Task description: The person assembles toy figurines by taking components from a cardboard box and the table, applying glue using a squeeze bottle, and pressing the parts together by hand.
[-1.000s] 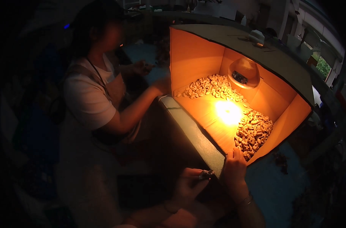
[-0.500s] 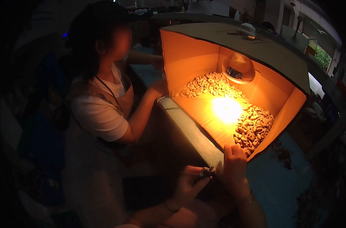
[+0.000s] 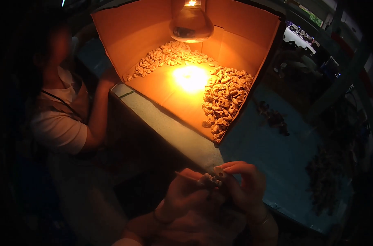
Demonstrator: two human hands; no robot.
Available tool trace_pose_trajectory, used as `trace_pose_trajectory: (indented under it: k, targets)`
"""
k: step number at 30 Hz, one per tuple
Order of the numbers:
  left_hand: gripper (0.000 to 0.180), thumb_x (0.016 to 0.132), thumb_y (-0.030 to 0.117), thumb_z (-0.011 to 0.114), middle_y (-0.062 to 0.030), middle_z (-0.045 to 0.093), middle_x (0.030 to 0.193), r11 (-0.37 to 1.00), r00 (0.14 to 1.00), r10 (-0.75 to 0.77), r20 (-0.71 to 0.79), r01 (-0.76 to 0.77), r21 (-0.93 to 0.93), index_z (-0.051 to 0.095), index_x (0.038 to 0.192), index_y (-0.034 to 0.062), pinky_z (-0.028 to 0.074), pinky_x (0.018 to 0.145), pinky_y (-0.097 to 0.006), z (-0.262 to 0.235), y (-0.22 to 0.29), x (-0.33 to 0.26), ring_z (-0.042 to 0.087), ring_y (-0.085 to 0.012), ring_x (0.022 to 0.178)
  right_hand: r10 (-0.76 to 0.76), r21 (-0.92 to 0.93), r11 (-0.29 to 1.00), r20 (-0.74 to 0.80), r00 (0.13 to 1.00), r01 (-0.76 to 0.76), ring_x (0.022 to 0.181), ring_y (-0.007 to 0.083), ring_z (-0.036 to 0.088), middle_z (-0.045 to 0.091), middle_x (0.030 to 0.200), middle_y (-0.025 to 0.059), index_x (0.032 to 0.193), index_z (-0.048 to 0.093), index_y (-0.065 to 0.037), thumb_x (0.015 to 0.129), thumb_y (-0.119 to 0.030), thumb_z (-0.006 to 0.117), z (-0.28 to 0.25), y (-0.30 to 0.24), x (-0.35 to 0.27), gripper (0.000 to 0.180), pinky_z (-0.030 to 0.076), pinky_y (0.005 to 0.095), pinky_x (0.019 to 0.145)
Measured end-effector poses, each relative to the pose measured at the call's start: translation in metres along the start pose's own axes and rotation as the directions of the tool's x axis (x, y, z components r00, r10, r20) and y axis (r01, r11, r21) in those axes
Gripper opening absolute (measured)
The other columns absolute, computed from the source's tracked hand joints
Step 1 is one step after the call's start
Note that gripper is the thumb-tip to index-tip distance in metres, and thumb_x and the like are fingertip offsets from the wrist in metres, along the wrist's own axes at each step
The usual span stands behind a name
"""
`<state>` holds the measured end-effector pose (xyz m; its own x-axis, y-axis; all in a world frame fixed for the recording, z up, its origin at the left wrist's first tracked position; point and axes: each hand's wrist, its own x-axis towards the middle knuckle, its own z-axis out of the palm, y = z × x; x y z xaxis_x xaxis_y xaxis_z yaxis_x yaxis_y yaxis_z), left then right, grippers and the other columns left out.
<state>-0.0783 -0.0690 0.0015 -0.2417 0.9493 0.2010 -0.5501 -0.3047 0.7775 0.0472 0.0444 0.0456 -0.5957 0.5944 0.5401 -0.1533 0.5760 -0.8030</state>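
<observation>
My left hand (image 3: 180, 194) is closed on a thin stick (image 3: 185, 176) and a small knobbly cluster of pale and dark bits (image 3: 209, 179) at its end. Pinched in the fingertips of my right hand (image 3: 248, 182) is a small pale piece with a dark hole (image 3: 219, 171), right beside the cluster; whether the two touch, I cannot tell. Beyond my hands, an open-fronted cardboard box (image 3: 133, 33) holds a brown heap of similar holed pieces (image 3: 227, 96) at its right and a paler heap (image 3: 166, 55) toward the back left.
A glowing bulb (image 3: 190, 24) hangs inside the box, over a very bright patch. The pale table edge (image 3: 174, 137) runs below it. At the left a person (image 3: 67, 119) reaches an arm toward the box. Dark clusters (image 3: 274, 119) lie on a blue surface (image 3: 293, 164) at right.
My right hand has come away from the box's front corner toward my left hand, and a holed piece now shows in its fingers. The view has tilted down and turned right.
</observation>
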Motion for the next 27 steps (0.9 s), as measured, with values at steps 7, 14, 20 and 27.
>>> trace_pose_trajectory:
  k: [7,14,20,27]
  targets:
    - [0.027,0.084,0.002,0.057,-0.0138,0.060,0.101,0.992,0.997,-0.036,0.065,0.044,-0.115,0.046,0.108,0.0018,0.048,0.078,-0.030,0.018,-0.015,-0.003,0.058,-0.0173,0.093,-0.169,-0.075,0.982,0.061,0.984,0.173,0.078,0.0247,0.066,0.065,0.086,0.0156,0.092,0.055,-0.004,0.072,0.008,0.063,-0.019,-0.003,-0.013,0.024,0.053,0.0294,0.063]
    - [0.027,0.083,0.003,0.060,-0.0122,0.059,0.098,0.994,0.994,0.098,0.042,-0.100,0.051,0.047,0.107,0.0022,0.048,0.078,-0.030,0.031,-0.017,0.001,0.058,-0.0170,0.093,-0.302,-0.262,0.908,0.131,0.944,0.327,0.085,0.0285,0.065,0.064,0.095,0.0184,0.097,0.058,0.000,0.074,0.000,0.061,-0.037,-0.004,-0.020,0.023,0.054,0.0325,0.069]
    - [0.027,0.083,0.002,0.060,-0.0126,0.059,0.097,0.995,0.998,0.055,0.021,-0.057,0.077,0.047,0.106,0.0029,0.048,0.077,-0.030,0.032,-0.019,0.000,0.058,-0.0172,0.091,-0.334,-0.278,0.884,0.185,0.924,0.375,0.085,0.0284,0.065,0.064,0.096,0.0179,0.097,0.059,0.001,0.074,-0.002,0.062,-0.042,0.000,-0.021,0.024,0.055,0.0332,0.070]
    - [0.032,0.079,0.002,0.066,-0.0133,0.054,0.096,0.911,0.953,0.300,0.034,-0.297,0.285,0.040,0.097,0.0048,0.050,0.072,-0.026,0.027,-0.029,0.012,0.059,-0.0167,0.087,-0.217,-0.326,0.919,0.045,0.975,0.220,0.080,0.0262,0.062,0.063,0.092,0.0124,0.094,0.060,-0.003,0.069,-0.001,0.066,-0.031,-0.009,-0.020,0.026,0.050,0.0331,0.068]
